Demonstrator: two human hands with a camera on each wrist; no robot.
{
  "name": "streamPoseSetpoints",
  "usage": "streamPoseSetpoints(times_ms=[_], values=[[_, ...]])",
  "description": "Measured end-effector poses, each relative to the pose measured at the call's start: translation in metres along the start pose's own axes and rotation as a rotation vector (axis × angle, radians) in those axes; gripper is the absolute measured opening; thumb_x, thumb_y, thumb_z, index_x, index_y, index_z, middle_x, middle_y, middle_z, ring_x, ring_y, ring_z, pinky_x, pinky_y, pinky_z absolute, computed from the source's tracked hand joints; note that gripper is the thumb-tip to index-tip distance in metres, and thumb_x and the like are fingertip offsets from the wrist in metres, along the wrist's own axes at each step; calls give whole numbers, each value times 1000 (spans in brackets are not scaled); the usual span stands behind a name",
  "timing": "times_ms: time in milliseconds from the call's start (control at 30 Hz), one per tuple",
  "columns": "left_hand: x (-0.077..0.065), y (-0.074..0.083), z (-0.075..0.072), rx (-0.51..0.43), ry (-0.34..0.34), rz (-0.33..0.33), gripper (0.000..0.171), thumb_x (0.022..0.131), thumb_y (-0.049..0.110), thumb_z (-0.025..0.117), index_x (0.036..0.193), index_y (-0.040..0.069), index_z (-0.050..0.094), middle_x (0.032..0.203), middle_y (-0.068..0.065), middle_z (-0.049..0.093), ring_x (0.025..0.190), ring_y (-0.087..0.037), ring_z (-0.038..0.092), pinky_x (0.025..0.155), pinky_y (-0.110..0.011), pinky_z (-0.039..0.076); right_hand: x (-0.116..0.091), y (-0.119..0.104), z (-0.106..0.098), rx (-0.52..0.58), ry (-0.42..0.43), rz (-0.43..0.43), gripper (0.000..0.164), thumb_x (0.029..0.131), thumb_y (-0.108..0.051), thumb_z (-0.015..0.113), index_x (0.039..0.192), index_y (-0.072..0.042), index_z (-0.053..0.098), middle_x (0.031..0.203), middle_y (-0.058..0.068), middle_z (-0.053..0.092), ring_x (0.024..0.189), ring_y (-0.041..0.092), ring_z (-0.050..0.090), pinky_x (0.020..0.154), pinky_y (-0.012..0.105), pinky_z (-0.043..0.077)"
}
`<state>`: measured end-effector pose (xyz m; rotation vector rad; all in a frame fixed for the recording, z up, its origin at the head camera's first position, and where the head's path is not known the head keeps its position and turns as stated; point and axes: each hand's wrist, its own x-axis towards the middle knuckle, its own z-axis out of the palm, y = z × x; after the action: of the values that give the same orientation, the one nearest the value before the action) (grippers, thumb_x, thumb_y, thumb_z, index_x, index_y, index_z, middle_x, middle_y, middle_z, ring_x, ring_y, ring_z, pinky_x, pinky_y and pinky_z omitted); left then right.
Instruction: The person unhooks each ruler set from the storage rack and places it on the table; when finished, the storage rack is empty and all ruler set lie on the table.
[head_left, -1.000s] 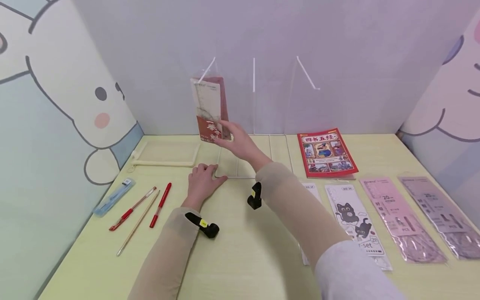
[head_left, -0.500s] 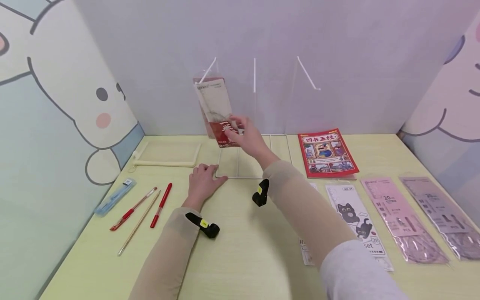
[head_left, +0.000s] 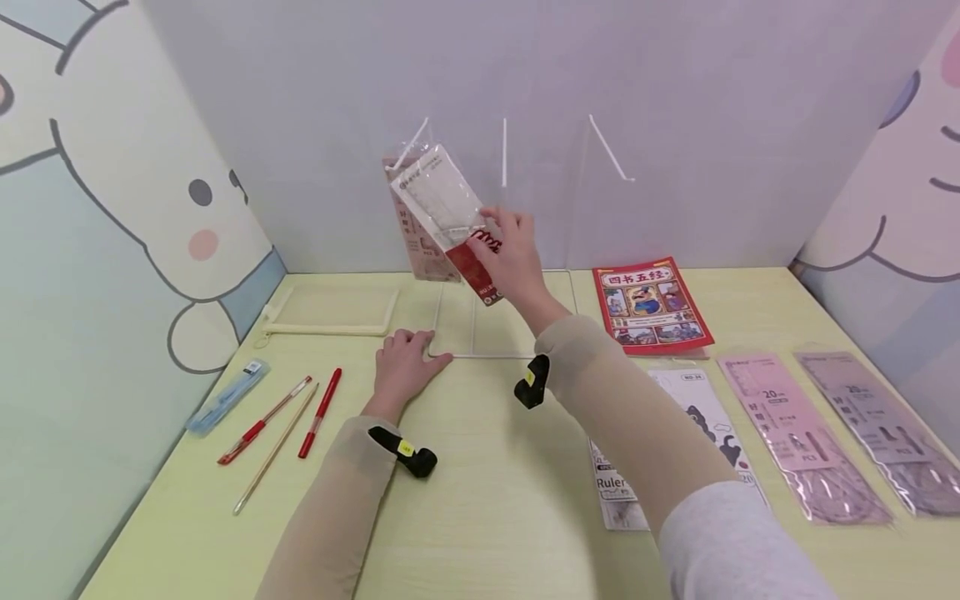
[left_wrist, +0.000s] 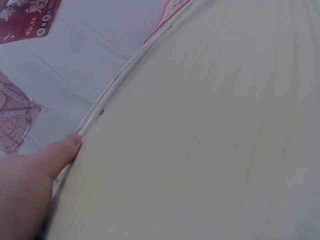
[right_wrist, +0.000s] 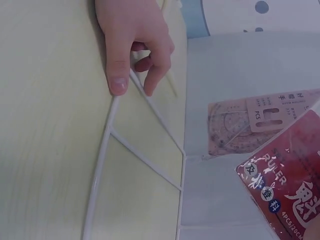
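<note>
My right hand (head_left: 512,252) pinches a red-and-white ruler packet (head_left: 450,212) and holds it tilted in the air above the white wire rack (head_left: 487,355); the same packet (right_wrist: 287,185) fills the lower right of the right wrist view. A pink ruler packet (head_left: 416,242) stands upright in the rack's leftmost slot. My left hand (head_left: 405,362) grips the rack's front left corner, thumb outside the wire and fingers curled inside it. The left wrist view shows the thumb (left_wrist: 65,150) against the rack's edge (left_wrist: 120,80).
A red picture book (head_left: 651,304) lies right of the rack. Several ruler packets (head_left: 795,433) lie in a row along the right side. Two red pens (head_left: 318,412), a thin stick (head_left: 273,458) and a blue pack (head_left: 225,396) lie at the left. A cream pouch (head_left: 330,310) sits at the back left.
My right hand has lifted the red-and-white packet up and to the right, tilting it, which uncovers the pink packet behind. The left hand has stayed on the rack's corner.
</note>
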<state>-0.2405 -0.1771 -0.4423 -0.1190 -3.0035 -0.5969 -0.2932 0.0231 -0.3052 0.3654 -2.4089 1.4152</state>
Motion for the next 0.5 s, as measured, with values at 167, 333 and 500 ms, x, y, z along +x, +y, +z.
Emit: streamPoseSetpoints(times_ms=[167, 333, 500], values=[[0, 0, 0, -8, 8, 10, 66, 83, 61, 57, 132, 16, 54, 120, -13, 47, 107, -31, 39, 87, -47, 31, 1, -3, -4, -84, -4, -3, 51, 89, -32, 65, 135, -23, 45, 129, 8, 40, 110, 22, 45, 88, 37, 43], [-1, 1, -1, -11, 8, 13, 66, 83, 61, 57, 131, 16, 54, 120, -13, 47, 107, -31, 39, 87, -48, 31, 0, -6, -9, -132, -29, -35, 54, 88, -34, 66, 136, -22, 44, 127, 8, 46, 102, 19, 45, 82, 35, 43], [-2, 0, -1, -15, 7, 13, 66, 83, 61, 57, 131, 16, 55, 120, -14, 47, 108, -32, 40, 87, -48, 31, -4, -9, -13, -120, -48, -69, 55, 87, -32, 67, 135, -20, 45, 124, 6, 48, 98, 19, 45, 77, 33, 44]])
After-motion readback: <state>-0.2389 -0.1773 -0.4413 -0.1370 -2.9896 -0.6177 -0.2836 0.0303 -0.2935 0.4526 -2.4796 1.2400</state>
